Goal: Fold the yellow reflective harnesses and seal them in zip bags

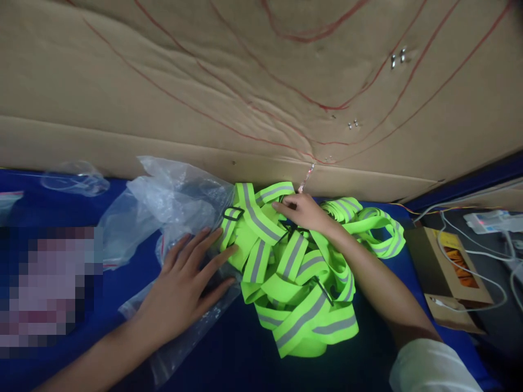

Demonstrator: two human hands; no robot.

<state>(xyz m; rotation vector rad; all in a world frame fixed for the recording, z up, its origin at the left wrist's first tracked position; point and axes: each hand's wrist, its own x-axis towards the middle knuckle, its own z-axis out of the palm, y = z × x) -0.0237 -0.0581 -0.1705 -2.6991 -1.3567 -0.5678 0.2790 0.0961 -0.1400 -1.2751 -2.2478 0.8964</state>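
There are two bare hands, one left hand (183, 288) and one right hand (306, 211). Neon yellow-green, grey-striped webbing straps form one big tangled heap (300, 321) and one smaller looped bundle (394, 249); individual straps cannot be counted. At least two black buckles (232, 219) show. Clear plastic bags (180, 190) overlap, at least two. There is one brown cardboard box (429, 261), one white power strip (494, 222) and one blue worktop (368, 348).

Straps (291, 261) are glowing neon yellow-green — grey stripes (302, 320) are running along them, black buckles (324, 292) are dotting them! Behind the straps, brown cardboard (183, 71) is showing curving red lines (300, 38). Beneath them, cloth (110, 288) is spreading deep blue; left of them, plastic (183, 190) is gleaming whitish — right of them, a tan box (429, 261) is flashing orange.
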